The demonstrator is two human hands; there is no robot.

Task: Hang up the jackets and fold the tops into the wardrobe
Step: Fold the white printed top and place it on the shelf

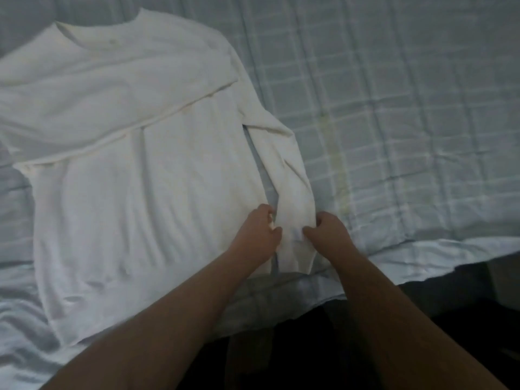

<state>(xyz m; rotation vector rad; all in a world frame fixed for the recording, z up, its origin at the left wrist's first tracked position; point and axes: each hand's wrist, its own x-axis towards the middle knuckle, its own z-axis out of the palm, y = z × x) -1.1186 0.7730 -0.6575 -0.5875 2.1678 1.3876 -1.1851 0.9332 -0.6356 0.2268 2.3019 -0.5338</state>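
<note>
Top (140,170) lies flat on bed (408,108), hem at near edge. Left grip (260,235) and right grip (327,235) each pinch the cuff end of the sleeve (284,164). The sleeve's long axis runs away toward the far edge.

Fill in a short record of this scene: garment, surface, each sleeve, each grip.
garment: white long-sleeved fabric top, laid flat
surface: pale blue checked quilted bedspread
folded sleeve: lies across chest
loose sleeve: lies beside body, image right
left grip: pinches loose sleeve's cuff end
right grip: pinches same cuff end
</note>
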